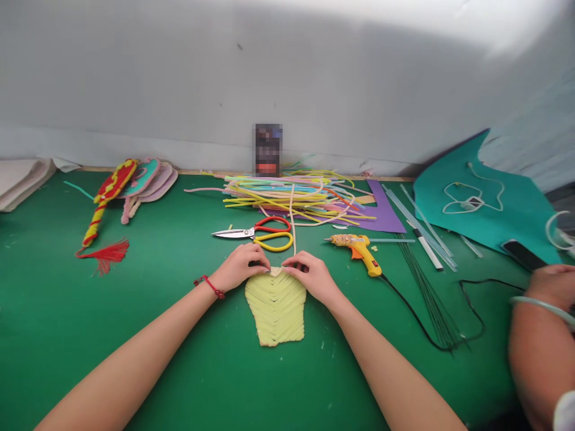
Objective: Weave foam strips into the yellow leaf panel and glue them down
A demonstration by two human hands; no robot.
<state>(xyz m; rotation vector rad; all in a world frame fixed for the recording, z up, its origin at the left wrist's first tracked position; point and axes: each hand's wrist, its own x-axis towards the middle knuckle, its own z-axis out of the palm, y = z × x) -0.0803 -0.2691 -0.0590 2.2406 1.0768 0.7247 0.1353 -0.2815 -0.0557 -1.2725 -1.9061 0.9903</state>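
Note:
A flat pale yellow-green piece [276,311], made of pipe cleaners laid in slanting rows that meet in the middle, lies on the green tabletop before me. A pale pink pipe cleaner [293,224] runs from the pile behind down to its upper edge. There my left hand [240,266] pinches the pipe cleaner at the left side of the edge. On the right side, my right hand [312,275] holds it between thumb and fingers. Just behind my hands are scissors [254,233] with one red and one yellow handle. A yellow glue gun [357,248] lies to the right.
Behind is a pile of coloured pipe cleaners [287,197] on purple sheet [381,209], below a blurred dark upright object [268,149]. Left lie finished fan-like crafts [119,182] and a red tassel [110,254]. Right are glue sticks [429,224], thin wires [426,287] and another person's arm [534,341].

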